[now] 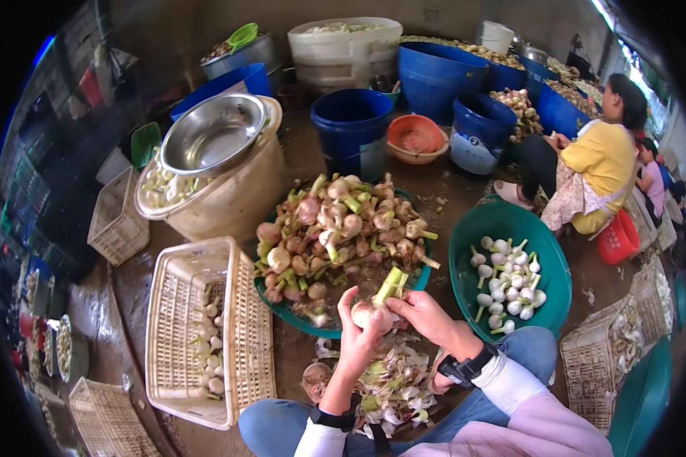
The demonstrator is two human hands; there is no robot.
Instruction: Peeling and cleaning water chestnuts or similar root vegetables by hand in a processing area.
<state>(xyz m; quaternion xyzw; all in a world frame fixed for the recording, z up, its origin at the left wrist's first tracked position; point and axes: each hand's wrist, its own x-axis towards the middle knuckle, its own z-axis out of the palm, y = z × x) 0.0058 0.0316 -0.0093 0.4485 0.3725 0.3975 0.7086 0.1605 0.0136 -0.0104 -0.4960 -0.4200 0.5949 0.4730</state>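
My left hand [357, 331] holds a garlic bulb [371, 315] with a thick green stem pointing up and away from me. My right hand [426, 314] pinches the skin at the base of that stem. Just beyond my hands, a heap of unpeeled garlic [343, 223] fills a green basin [297, 324]. Peeled white garlic bulbs with short stems [511, 277] lie in a second green basin [554, 251] to the right. More garlic bulbs [210, 348] rest in a white plastic basket [251, 343] at the left. Peeled skins and leaves [394, 383] are piled between my legs.
A steel bowl [214, 134] sits on a large tub of garlic [228, 200]. Blue buckets [351, 128] and an orange basin [416, 137] stand beyond the heap. At the right, a seated person in yellow [597, 154] is near a red bucket [618, 237]. A basket of scraps [591, 354] stands lower right.
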